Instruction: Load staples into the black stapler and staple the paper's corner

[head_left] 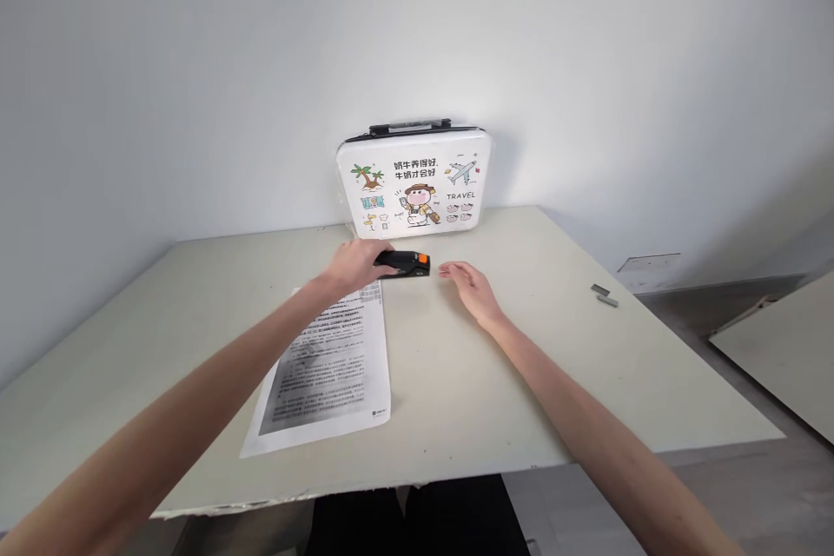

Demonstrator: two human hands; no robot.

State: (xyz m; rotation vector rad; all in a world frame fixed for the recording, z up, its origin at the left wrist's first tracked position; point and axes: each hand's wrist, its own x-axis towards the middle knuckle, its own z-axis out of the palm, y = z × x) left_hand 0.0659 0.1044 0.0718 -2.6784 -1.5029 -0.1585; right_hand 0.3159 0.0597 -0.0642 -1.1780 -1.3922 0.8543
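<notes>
My left hand (pixel 357 264) is wrapped round the left end of a black stapler (pixel 405 264), which has an orange part at its right end. Just to the right of that end hovers my right hand (pixel 470 285), its fingers stretched out and holding nothing. Between its fingertips and the stapler there is a small gap. A printed sheet of paper (pixel 326 365), dense with dark text, lies on the table below my left hand. Its top edge is partly covered by my left hand and forearm.
A white case (pixel 417 182) with cartoon prints and a black handle leans against the wall behind the stapler. Two small strips of staples (pixel 604 295) lie toward the right edge of the pale table (pixel 495 417). Another pale surface (pixel 782 347) stands beyond, at far right.
</notes>
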